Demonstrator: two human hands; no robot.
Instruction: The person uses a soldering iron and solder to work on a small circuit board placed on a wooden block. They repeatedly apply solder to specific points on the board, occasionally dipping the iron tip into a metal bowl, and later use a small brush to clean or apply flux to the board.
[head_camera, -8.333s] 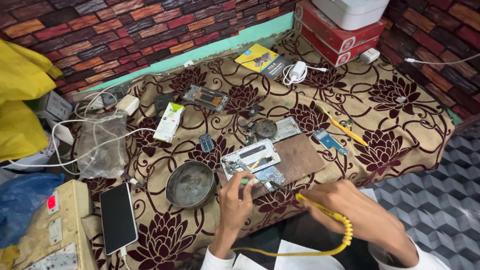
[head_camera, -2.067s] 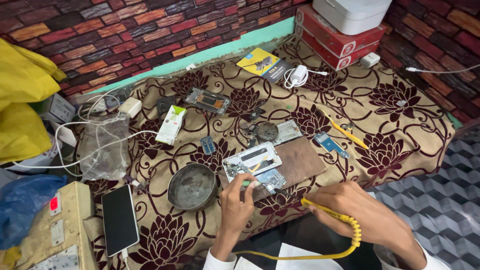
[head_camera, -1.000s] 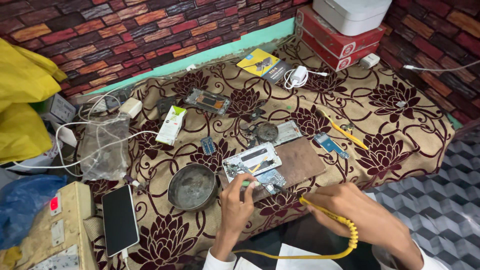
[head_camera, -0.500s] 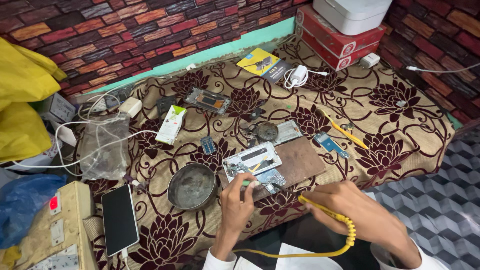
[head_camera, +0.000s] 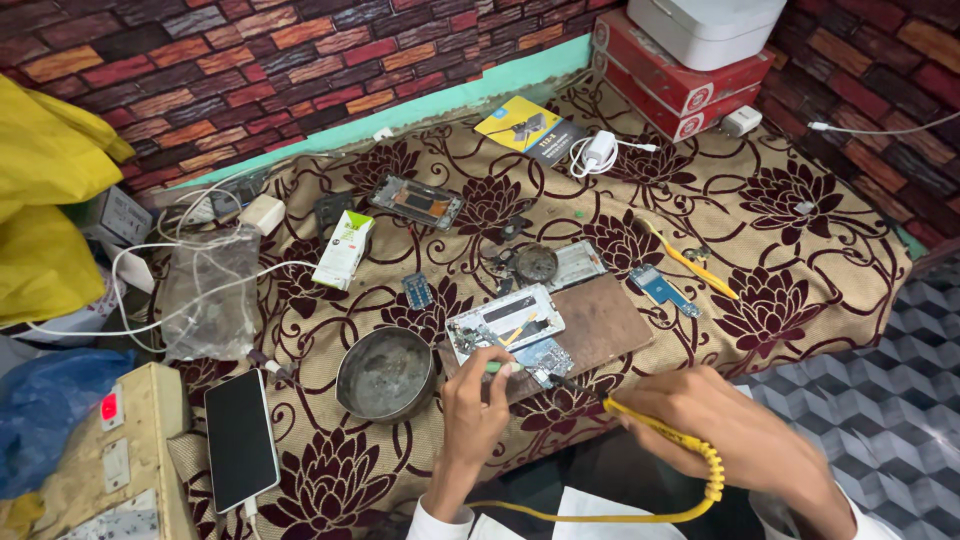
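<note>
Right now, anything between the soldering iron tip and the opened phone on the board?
Nothing visible. The right hand holds the yellow soldering iron, its tip right at the opened phone on the brown board. The left hand steadies the phone's near edge, beside the tip, not across it. The metal bowl sits off to the side.

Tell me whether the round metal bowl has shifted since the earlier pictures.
No. The round metal bowl still sits beside the brown board's left end, as before.
</note>
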